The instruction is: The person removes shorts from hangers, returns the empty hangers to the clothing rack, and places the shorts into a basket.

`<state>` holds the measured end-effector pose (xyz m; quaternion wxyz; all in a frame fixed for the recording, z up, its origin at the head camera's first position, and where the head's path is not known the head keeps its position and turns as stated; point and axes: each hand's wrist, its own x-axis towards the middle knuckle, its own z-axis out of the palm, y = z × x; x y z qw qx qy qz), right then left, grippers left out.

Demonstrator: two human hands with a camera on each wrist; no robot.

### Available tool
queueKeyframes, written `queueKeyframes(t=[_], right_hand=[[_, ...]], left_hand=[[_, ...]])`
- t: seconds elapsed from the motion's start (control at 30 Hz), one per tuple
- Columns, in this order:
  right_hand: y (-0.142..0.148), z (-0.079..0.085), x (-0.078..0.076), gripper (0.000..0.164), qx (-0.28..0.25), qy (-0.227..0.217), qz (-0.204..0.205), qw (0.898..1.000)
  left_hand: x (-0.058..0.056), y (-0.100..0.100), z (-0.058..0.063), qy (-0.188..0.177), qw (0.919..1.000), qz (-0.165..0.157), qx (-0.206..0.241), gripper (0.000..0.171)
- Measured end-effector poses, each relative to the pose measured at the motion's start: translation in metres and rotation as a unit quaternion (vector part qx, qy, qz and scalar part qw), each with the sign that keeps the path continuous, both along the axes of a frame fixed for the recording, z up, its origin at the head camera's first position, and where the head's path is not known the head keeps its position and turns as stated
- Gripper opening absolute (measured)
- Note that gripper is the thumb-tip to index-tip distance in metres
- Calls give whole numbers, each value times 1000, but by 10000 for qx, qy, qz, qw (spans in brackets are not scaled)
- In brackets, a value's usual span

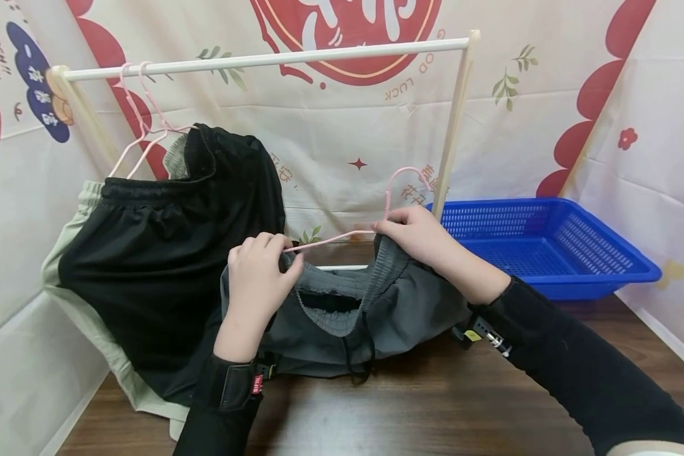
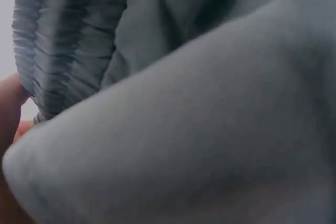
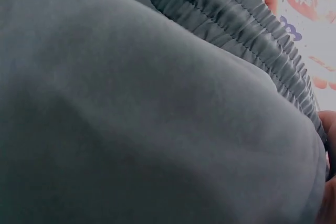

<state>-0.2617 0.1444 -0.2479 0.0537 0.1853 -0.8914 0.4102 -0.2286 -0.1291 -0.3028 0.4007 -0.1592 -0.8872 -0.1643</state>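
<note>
Grey shorts [image 1: 416, 304] with a gathered elastic waistband and dark drawstring hang between my two hands, waist opening up. A thin pink hanger [image 1: 342, 237] crosses that opening, its hook [image 1: 407, 170] rising beside my right hand. My left hand [image 1: 259, 278] grips the waistband's left side at one end of the hanger. With thumb and fingers, my right hand [image 1: 424, 237] pinches the right side of the waistband against the hanger. Close grey fabric [image 2: 173, 145] fills most of the left wrist view; the ribbed waistband [image 3: 252, 35] runs diagonally through the right wrist view.
Behind stands a white rack with a horizontal rail [image 1: 268, 60]. Black shorts [image 1: 148, 272] and light green shorts [image 1: 94, 310] hang from pink hangers at its left end. A blue plastic basket [image 1: 604, 278] sits at right on the brown wooden table [image 1: 433, 405].
</note>
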Motion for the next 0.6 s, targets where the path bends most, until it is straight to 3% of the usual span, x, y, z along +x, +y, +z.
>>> queueKeyframes(t=[0.6], right_hand=[[12,4,3,30,-24,235,-502,9985]], left_hand=[[4,-37,10,-1013,9927,274,596,24]])
